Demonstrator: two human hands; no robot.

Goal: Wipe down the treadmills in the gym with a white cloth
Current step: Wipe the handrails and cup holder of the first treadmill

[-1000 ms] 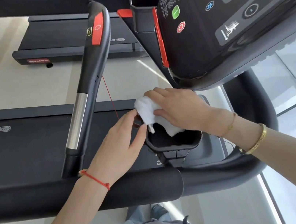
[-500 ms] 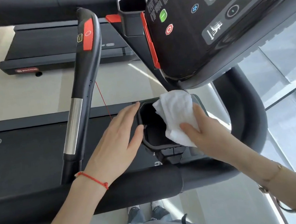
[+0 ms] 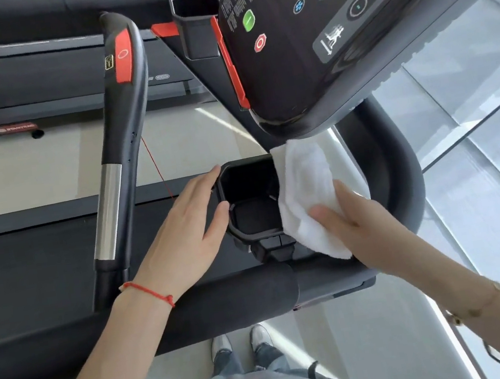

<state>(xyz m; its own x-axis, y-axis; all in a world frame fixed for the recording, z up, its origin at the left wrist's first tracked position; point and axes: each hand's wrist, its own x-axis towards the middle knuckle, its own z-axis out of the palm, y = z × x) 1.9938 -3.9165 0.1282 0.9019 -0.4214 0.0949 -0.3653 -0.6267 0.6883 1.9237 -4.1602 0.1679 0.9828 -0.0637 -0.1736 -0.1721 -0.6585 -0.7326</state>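
A white cloth (image 3: 301,181) is draped over the right rim of the treadmill's black cup holder (image 3: 257,236), just below the dark console (image 3: 332,31). My right hand (image 3: 360,221) presses the cloth against the holder's right side; its thumb and one finger lie flat on the cloth. My left hand (image 3: 181,235) rests with straight fingers on the holder's left rim and holds nothing. A red string bracelet circles the left wrist.
A black and silver handrail (image 3: 123,111) with a red pad rises left of the holder. The padded crossbar (image 3: 226,300) runs below my hands, above my shoes (image 3: 238,340). The belt (image 3: 27,271) lies left. A second treadmill (image 3: 63,77) stands behind, glass panels (image 3: 471,91) right.
My right hand has drawn the cloth out of the cup holder and over to its right rim. My left hand has stayed on the left rim. The view has tilted slightly.
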